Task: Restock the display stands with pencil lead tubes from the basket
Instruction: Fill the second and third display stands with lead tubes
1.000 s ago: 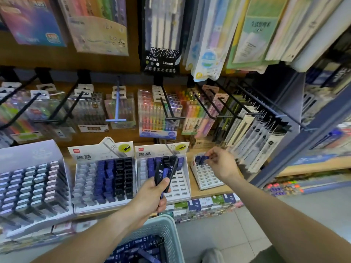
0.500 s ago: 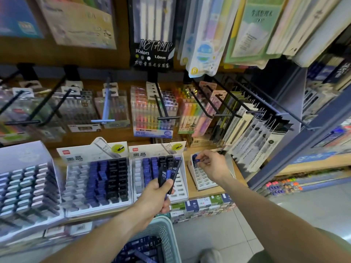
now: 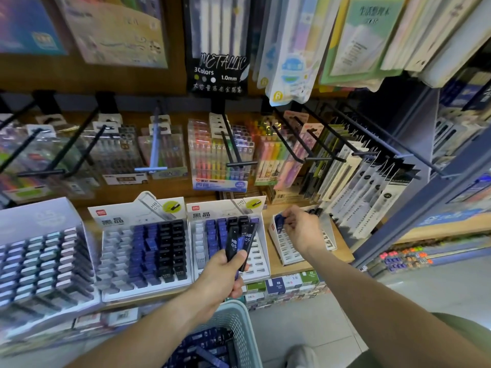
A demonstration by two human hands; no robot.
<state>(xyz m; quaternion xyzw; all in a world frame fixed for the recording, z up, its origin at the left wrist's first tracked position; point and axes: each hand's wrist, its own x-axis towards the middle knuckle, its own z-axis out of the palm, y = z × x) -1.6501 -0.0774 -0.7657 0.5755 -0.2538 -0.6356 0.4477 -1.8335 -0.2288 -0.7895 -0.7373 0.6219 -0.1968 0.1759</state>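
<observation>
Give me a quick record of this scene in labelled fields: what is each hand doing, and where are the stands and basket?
place: stationery shop shelf
left hand: grips a bunch of tubes, marked HB 0.5
right hand: pinches a blue tube at the top of the right stand
right stand: mostly empty slots
middle stand: partly filled, blue and black
left stand: partly filled, blue and black
basket: below the left hand, holds more tubes

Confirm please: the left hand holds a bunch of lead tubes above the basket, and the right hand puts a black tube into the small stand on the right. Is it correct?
Not quite. In the head view the tube that the right hand pinches at the small stand is blue, not black. The rest holds: the left hand grips a bunch of lead tubes above the basket.
</observation>
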